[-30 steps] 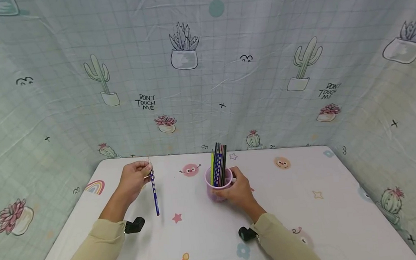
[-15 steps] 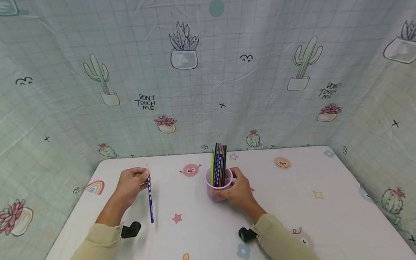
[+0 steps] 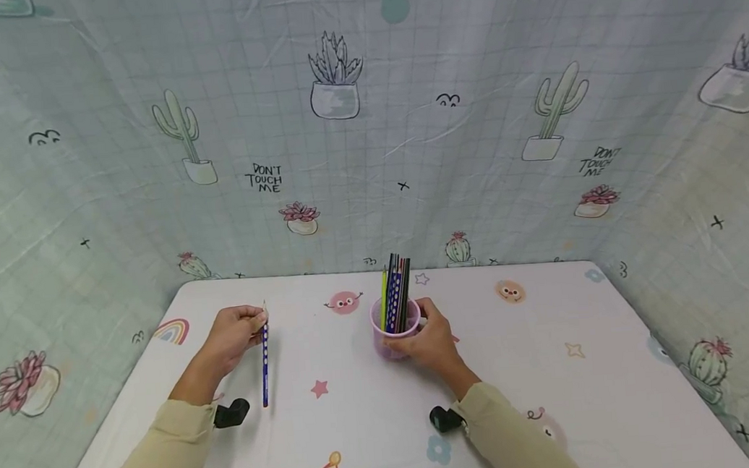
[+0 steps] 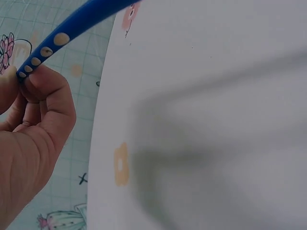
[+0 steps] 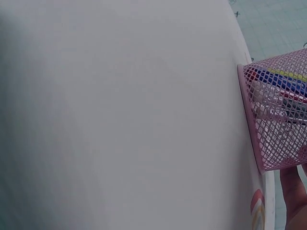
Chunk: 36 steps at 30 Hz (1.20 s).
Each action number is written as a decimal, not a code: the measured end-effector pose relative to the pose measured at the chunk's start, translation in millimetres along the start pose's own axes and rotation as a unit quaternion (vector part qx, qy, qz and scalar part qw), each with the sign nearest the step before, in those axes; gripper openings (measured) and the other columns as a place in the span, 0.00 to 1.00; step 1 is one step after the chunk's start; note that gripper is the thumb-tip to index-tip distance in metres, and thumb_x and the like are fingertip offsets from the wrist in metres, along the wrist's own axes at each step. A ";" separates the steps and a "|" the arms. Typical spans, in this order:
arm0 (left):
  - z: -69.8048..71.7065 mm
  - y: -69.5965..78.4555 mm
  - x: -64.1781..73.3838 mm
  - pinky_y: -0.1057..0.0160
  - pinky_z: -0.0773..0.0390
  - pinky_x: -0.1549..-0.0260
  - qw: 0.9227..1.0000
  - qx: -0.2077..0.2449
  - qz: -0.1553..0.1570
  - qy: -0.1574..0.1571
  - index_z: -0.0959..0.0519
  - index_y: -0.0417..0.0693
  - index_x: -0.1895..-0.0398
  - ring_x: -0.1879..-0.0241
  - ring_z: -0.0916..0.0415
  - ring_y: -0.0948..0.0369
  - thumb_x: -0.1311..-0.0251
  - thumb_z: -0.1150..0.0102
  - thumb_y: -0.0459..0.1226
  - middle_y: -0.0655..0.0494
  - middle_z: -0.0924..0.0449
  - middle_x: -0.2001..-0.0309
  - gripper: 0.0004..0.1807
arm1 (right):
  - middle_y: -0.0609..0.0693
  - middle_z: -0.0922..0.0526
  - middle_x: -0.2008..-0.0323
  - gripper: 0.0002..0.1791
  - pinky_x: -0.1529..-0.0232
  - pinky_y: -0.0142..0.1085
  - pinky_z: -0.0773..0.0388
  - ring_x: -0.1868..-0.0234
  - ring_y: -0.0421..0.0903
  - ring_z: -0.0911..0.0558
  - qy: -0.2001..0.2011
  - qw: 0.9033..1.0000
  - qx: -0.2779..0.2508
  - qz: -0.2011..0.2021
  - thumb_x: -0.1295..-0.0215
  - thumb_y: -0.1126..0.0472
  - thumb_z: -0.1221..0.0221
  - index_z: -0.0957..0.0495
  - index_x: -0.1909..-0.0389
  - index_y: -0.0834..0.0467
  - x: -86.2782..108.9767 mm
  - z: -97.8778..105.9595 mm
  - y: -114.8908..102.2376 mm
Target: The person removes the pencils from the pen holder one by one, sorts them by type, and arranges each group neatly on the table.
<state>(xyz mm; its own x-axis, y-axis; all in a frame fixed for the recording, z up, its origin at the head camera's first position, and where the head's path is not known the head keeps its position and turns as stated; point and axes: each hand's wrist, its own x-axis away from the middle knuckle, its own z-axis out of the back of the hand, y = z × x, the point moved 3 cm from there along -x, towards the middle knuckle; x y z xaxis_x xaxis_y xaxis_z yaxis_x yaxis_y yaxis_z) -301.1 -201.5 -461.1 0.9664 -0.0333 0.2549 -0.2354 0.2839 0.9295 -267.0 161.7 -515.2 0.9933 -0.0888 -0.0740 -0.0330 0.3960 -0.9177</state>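
My left hand (image 3: 230, 337) pinches a blue pencil with pale dots (image 3: 265, 365) near its sharpened end, between thumb and fingers. The pencil's tip points away from me and its other end toward me. In the left wrist view the dotted pencil (image 4: 67, 36) runs up from the pinching fingertips. My right hand (image 3: 430, 335) grips the pink mesh pencil cup (image 3: 392, 347) from its right side. Several pencils (image 3: 397, 294) stand in the cup: dark ones, a dotted blue one and a yellow-green one. The right wrist view shows the mesh wall of the cup (image 5: 278, 129) with the pencils behind it.
The white table (image 3: 503, 392) has printed stars, faces and flowers. Behind it and at both sides hangs a cactus-print cloth (image 3: 394, 145). Black wrist cameras (image 3: 232, 413) sit below each hand, at the sleeve cuffs.
My left hand has moved left and a little toward me with the dotted pencil, which now leans slightly the other way. The right hand and the cup have stayed in place.
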 end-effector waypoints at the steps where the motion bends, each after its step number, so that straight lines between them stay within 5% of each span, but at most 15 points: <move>1: 0.9 -0.8 -0.2 0.70 0.17 0.61 1.000 -0.001 0.002 -0.002 0.31 0.25 0.36 0.59 0.25 0.63 0.21 0.50 0.33 0.49 0.22 0.54 0.20 | 0.54 0.20 0.37 0.45 0.33 0.53 0.21 0.34 0.54 0.20 0.000 1.000 -0.001 -0.001 0.57 0.56 0.15 0.30 0.39 0.53 0.2 0.0 -0.6; 14: 11.6 -9.7 -3.4 0.68 0.15 0.62 0.999 -0.026 0.012 -0.023 0.29 0.23 0.38 0.63 0.23 0.62 0.23 0.47 0.32 0.47 0.19 0.56 0.20 | 0.55 0.20 0.38 0.44 0.32 0.54 0.21 0.35 0.55 0.20 0.001 1.000 -0.002 0.001 0.56 0.58 0.16 0.30 0.39 0.54 -1.0 -0.4 -3.6; 36: 21.0 -18.8 -12.4 0.65 0.12 0.67 0.994 -0.044 0.092 -0.033 0.25 0.25 0.44 0.70 0.21 0.61 0.28 0.40 0.31 0.52 0.17 0.66 0.17 | 0.57 0.21 0.37 0.43 0.33 0.56 0.22 0.33 0.58 0.21 0.000 1.000 -0.011 -0.012 0.55 0.59 0.16 0.30 0.39 0.55 -0.3 0.9 -5.1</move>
<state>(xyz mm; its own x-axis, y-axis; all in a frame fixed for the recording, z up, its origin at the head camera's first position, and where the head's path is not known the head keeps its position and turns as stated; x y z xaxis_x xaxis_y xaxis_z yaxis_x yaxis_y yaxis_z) -310.8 -226.6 -476.1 0.8983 -0.0362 0.4379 -0.3943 0.3735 0.8397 -266.9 160.5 -510.1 0.9938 -0.0988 -0.0518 -0.0112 0.3740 -0.9274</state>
